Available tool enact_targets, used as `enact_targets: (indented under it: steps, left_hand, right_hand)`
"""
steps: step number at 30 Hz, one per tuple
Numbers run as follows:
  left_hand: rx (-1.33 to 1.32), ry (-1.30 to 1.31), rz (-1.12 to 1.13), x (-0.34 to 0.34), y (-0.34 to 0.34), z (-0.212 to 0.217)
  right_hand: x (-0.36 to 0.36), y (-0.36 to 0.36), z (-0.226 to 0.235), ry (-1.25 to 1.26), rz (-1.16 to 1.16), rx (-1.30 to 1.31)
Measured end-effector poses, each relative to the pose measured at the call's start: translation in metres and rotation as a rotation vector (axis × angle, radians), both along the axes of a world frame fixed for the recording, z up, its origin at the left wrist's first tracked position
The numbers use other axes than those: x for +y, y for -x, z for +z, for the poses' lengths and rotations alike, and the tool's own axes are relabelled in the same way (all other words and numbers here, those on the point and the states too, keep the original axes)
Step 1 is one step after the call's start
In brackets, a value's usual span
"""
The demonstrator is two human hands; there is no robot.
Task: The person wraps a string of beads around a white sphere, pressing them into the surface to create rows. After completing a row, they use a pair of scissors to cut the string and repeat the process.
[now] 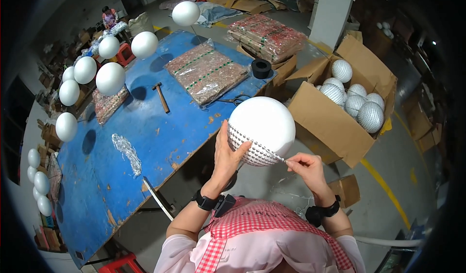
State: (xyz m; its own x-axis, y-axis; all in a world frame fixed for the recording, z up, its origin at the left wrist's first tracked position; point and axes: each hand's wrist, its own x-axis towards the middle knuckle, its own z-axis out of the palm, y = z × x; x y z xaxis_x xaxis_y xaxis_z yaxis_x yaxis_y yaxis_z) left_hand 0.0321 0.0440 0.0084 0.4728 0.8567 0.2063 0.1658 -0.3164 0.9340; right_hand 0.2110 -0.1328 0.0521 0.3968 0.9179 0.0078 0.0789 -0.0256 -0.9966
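Note:
In front of me is a white ball [267, 120], its lower part wrapped in rows of silver beads [257, 152]. My left hand [228, 154] lies against the ball's left side, thumb and fingers spread over the beaded rows. At the lower right of the ball, my right hand [307, 170] pinches the end of a silver bead strand [279, 158] that runs to the ball's surface. What supports the ball from below is mostly hidden.
A blue table [160, 127] holds a hammer [161, 97], scissors [235, 100], black tape [261, 68], a plastic-wrapped pack [206, 72] and a silver bead heap [127, 154]. White balls [110, 79] stand along its far side. At right, a cardboard box [330, 122] contains several beaded balls [371, 117].

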Motion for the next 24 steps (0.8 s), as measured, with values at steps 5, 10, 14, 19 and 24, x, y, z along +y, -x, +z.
enact_targets:
  steps: [5, 10, 14, 19, 24]
  left_hand:
    - [-0.021, 0.074, 0.011, 0.004, 0.000, -0.006]
    - [-0.110, 0.190, 0.005, 0.010, 0.000, -0.011]
    - [-0.165, 0.243, -0.003, 0.005, 0.000, 0.002]
    - [-0.139, 0.206, -0.027, 0.006, -0.002, -0.004]
    - [0.054, 0.134, 0.030, 0.014, 0.002, -0.005]
  right_hand:
    - [-0.010, 0.011, 0.009, -0.021, 0.010, 0.015]
    - [0.000, 0.000, -0.016, 0.010, -0.108, -0.006]
    - [0.000, -0.006, -0.031, 0.049, -0.069, 0.025]
    - [0.002, -0.014, -0.047, 0.082, -0.109, 0.026]
    - [-0.003, -0.028, -0.066, 0.152, -0.050, -0.011]
